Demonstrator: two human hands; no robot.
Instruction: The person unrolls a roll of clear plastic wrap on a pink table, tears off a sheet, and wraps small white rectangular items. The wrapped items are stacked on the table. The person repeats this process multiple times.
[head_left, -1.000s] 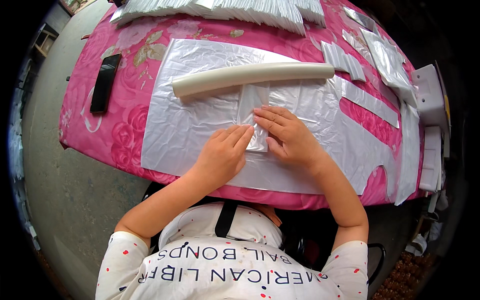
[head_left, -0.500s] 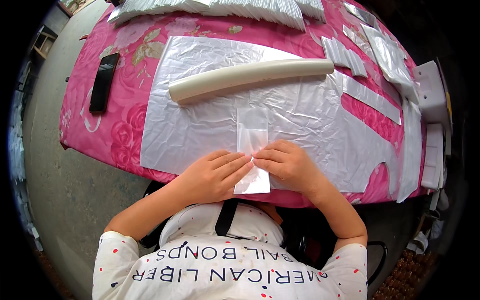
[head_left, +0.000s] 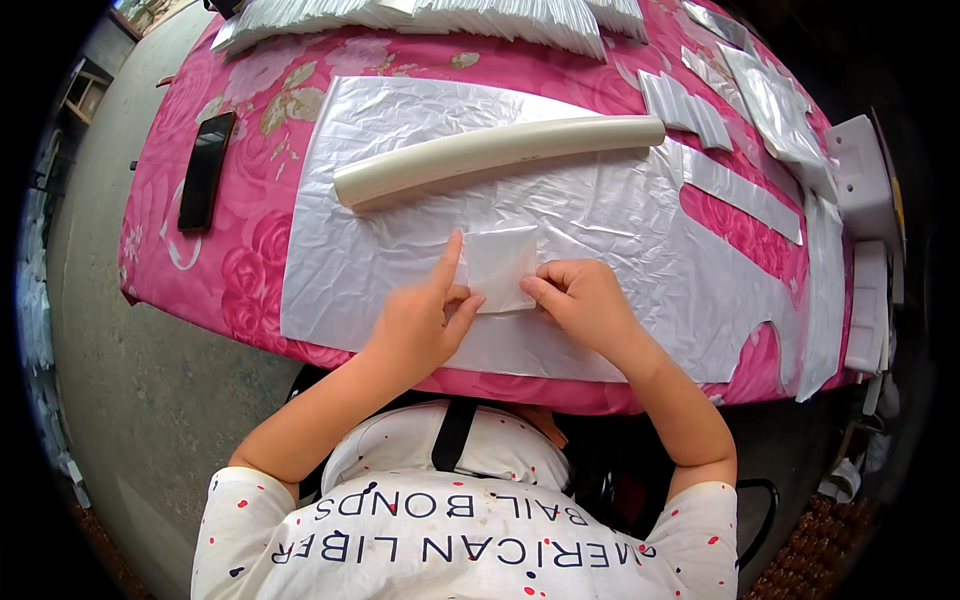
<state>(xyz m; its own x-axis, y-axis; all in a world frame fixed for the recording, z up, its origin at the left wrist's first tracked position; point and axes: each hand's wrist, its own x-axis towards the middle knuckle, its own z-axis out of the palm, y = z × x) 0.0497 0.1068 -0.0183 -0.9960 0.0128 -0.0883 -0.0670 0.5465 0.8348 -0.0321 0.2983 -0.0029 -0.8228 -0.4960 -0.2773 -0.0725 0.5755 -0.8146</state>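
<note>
A folded square of translucent white plastic film lies between my hands on a large white plastic sheet. My left hand pinches its lower left edge between thumb and curled fingers, while the index finger points up along the left side. On the opposite edge, thumb and bent fingers of my right hand grip the film. Just beyond it a long cream-coloured tube rests slantwise across the sheet.
A pink floral cloth covers the table. A black phone lies at the left. Stacked white folded film lines the far edge. Folded film packets and film strips lie right, near a white plastic container.
The long film strip has become a shorter folded square, its near end brought up off the table edge. Both hands have moved farther in and apart, to the square's sides.
</note>
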